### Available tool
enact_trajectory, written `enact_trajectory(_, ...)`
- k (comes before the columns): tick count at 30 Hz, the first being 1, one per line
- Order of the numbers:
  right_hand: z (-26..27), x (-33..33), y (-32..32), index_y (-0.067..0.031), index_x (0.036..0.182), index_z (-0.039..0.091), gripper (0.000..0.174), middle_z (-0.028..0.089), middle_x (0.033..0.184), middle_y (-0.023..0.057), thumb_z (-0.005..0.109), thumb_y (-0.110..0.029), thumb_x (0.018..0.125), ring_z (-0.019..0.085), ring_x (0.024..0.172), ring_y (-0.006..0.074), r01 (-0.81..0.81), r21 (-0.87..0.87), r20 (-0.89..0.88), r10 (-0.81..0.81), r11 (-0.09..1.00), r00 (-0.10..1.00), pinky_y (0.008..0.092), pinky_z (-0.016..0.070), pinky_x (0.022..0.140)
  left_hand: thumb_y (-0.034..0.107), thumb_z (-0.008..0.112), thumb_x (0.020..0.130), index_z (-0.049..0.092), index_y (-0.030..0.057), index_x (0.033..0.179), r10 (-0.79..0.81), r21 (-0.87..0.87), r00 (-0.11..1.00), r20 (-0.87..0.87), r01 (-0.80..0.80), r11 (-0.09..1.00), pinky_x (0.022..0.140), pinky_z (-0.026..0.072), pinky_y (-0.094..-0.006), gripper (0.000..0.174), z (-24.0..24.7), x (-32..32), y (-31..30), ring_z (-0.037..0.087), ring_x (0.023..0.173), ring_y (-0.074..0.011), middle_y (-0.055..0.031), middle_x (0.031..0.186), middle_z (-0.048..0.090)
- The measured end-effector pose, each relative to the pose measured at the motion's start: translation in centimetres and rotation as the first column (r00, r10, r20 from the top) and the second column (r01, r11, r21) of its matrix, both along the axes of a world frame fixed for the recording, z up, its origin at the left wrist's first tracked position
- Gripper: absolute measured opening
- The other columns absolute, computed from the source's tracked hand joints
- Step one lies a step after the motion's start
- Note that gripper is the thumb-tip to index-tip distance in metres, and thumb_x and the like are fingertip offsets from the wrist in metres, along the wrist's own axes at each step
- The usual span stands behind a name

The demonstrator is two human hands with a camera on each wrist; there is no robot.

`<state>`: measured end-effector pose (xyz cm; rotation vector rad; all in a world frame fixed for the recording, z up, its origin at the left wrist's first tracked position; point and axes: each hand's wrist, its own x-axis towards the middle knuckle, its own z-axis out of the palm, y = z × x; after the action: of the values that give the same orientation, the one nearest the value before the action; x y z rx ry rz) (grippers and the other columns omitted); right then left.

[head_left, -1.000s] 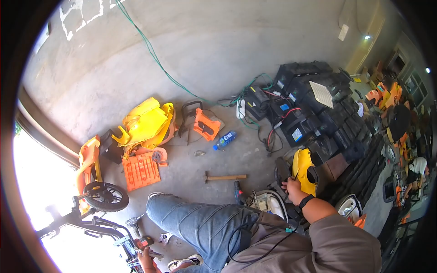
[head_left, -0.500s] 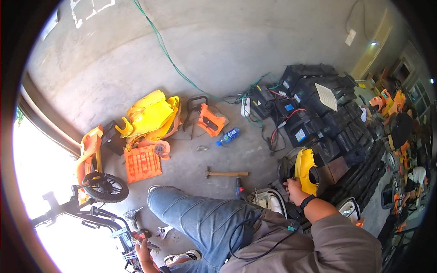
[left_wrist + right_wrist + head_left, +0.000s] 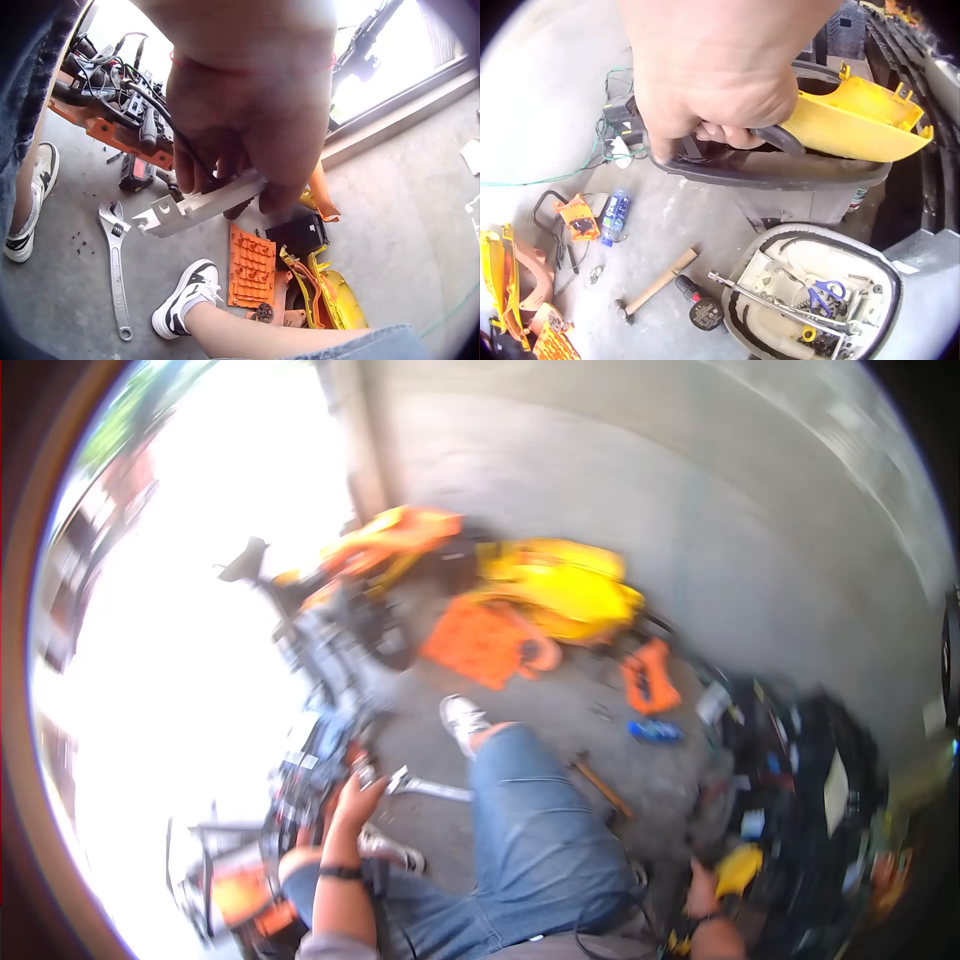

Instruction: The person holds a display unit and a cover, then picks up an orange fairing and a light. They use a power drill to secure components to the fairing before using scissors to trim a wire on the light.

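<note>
In the left wrist view my left hand (image 3: 247, 112) pinches a pale metal bracket (image 3: 196, 211), and a black cable (image 3: 182, 140) runs into its curled fingers. The blurred head view has this hand (image 3: 355, 805) at the left, beside the opened scooter frame (image 3: 310, 770). My right hand (image 3: 712, 75) reaches over the rim of a grey bin (image 3: 780, 169); its fingers curl round a black curved piece (image 3: 780, 139), partly hidden by the hand. A yellow shell (image 3: 855, 120) lies across the bin, right of the hand.
An adjustable wrench (image 3: 116, 277) lies near the shoes. A hammer (image 3: 660, 283), a drill (image 3: 697, 304) and a tub (image 3: 742, 330) of tools and screws stand below the bin. Orange panels (image 3: 480, 640), yellow panels (image 3: 560, 585) and black batteries (image 3: 850, 760) line the wall.
The head view has swung left and blurred, bringing the scooter and left forearm further into view. My left hand remains by the scooter, my right hand by the yellow shell.
</note>
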<state>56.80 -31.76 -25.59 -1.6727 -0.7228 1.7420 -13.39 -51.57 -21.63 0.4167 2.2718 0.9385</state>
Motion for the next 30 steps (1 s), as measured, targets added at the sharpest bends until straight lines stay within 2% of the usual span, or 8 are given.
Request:
enact_trajectory(2, -5.8, 5.2, 2.1, 0.0042, 0.126, 0.055, 0.047, 0.064, 0.115, 0.0149, 0.070, -0.018, 0.088, 0.064, 0.097, 0.0269, 0.162, 0.200, 0.342, -0.224, 0.966, 0.913, 0.0380, 0.0523, 0.087, 0.032, 0.069, 0.082, 0.062, -0.0008, 0.101, 0.060, -0.004, 0.996, -0.060, -0.060, 0.998, 0.082, 0.0490, -0.0423, 0.039, 3.4, 1.2, 0.6, 0.065, 0.091, -0.0298, -0.0179, 0.095, 0.069)
enact_trajectory(6, 1.7, -1.8, 9.1, 0.0038, 0.120, 0.056, 0.054, 0.063, 0.110, 0.0169, 0.072, -0.037, 0.087, 0.062, 0.087, 0.0237, 0.020, -0.193, 0.721, 0.128, 0.981, 0.681, 0.0347, 0.0532, 0.070, 0.035, 0.069, 0.081, 0.060, -0.0005, 0.096, 0.176, 0.295, 0.982, -0.061, -0.151, 0.943, 0.081, 0.0495, -0.0413, 0.040, 1.1, 0.7, 0.5, 0.065, 0.086, -0.0330, -0.0183, 0.089, 0.067)
enact_trajectory(8, 8.3, -13.3, 8.7, 0.0020, 0.093, 0.062, 0.044, 0.064, 0.082, 0.0075, 0.066, -0.042, 0.092, 0.060, 0.069, 0.0200, -0.396, 0.463, 0.679, -0.030, 0.793, 0.733, 0.0338, 0.0501, 0.062, 0.035, 0.069, 0.081, 0.060, -0.0006, 0.096, 0.219, 0.333, 0.975, -0.045, -0.192, 0.923, 0.080, 0.0496, -0.0412, 0.039, 1.9, 1.0, 0.2, 0.065, 0.085, -0.0333, -0.0183, 0.089, 0.067)
enact_trajectory(10, 10.4, -21.0, 12.6, -0.0026, 0.068, 0.057, 0.039, 0.052, 0.059, 0.0013, 0.064, -0.032, 0.092, 0.052, 0.055, 0.0153, -0.541, 0.537, 0.755, -0.083, 0.647, 0.650, 0.0307, 0.0420, 0.053, 0.033, 0.069, 0.082, 0.059, -0.0008, 0.097, 0.213, 0.365, 0.975, -0.061, -0.177, 0.914, 0.079, 0.0499, -0.0408, 0.038, 2.5, 0.9, -0.5, 0.065, 0.085, -0.0332, -0.0185, 0.091, 0.067)
enact_trajectory(13, 14.9, -34.7, 15.2, 0.0077, 0.139, 0.038, 0.065, 0.051, 0.135, 0.0156, 0.070, -0.018, 0.089, 0.051, 0.119, 0.0240, -0.683, 0.425, 0.674, 0.295, 0.594, 0.677, 0.0333, 0.0395, 0.100, 0.032, 0.069, 0.082, 0.059, -0.0008, 0.098, 0.308, 0.416, 0.947, -0.093, -0.244, 0.876, 0.080, 0.0501, -0.0398, 0.038, 3.3, -0.1, -0.9, 0.066, 0.086, -0.0317, -0.0189, 0.093, 0.067)
enact_trajectory(15, 20.1, -45.6, 12.2, 0.0024, 0.131, 0.045, 0.054, 0.057, 0.095, 0.0035, 0.070, -0.011, 0.085, 0.054, 0.080, 0.0119, -0.832, 0.427, 0.638, 0.533, 0.355, 0.555, 0.0274, 0.0450, 0.074, 0.028, 0.069, 0.084, 0.059, -0.0010, 0.104, 0.369, 0.477, 0.929, -0.019, -0.315, 0.820, 0.081, 0.0505, -0.0370, 0.037, 6.2, -0.8, -1.6, 0.066, 0.090, -0.0262, -0.0165, 0.096, 0.068)
enact_trajectory(21, 17.5, -69.7, 2.7, 0.0067, 0.117, 0.058, 0.057, 0.066, 0.088, 0.0111, 0.079, -0.028, 0.076, 0.063, 0.080, 0.0156, -0.935, 0.146, 0.711, 0.691, -0.323, -0.128, 0.0300, 0.0499, 0.071, 0.017, 0.064, 0.091, 0.057, 0.0009, 0.111, 0.623, 0.592, 0.466, 0.628, -0.806, 0.006, 0.074, 0.0520, -0.0304, 0.027, 10.1, -3.8, -4.1, 0.062, 0.089, -0.0141, -0.0071, 0.099, 0.064)
enact_trajectory(30, -0.3, -83.8, -10.0, 0.0029, 0.116, 0.061, 0.061, 0.067, 0.112, 0.0237, 0.077, -0.037, 0.073, 0.065, 0.107, 0.0373, -0.929, -0.199, 0.844, 0.426, -0.313, -0.324, 0.0441, 0.0516, 0.089, 0.012, 0.059, 0.093, 0.053, -0.0029, 0.116, 0.689, 0.605, 0.282, 0.667, -0.745, -0.281, 0.086, 0.0494, -0.0307, 0.029, 10.2, -10.0, -7.3, 0.059, 0.099, -0.0169, -0.0118, 0.108, 0.063)
